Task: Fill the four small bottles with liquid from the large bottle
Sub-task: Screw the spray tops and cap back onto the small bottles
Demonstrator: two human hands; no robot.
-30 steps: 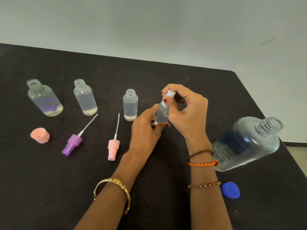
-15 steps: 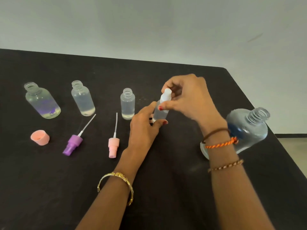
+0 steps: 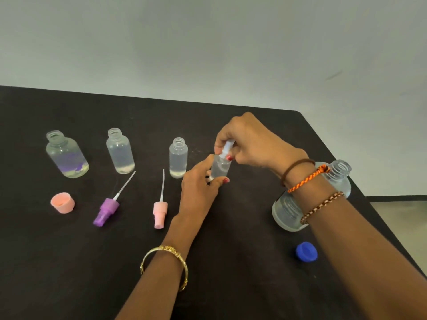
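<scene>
Left hand [image 3: 198, 183] grip closed around a small bottle [image 3: 220, 168] at frame centre, upright on the counter [image 3: 69, 262]. Right hand [image 3: 249, 144] fingertips pinch its white cap [image 3: 226, 147]. Large bottle [image 3: 300, 204] stands right, uncapped.

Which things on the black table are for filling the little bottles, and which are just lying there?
For the job:
- large bottle
- three open small bottles
- fourth small bottle, held by left hand, right hand on its white top

Just lying there for now:
- pink cap
- purple sprayer
- pink sprayer
- blue cap
</scene>
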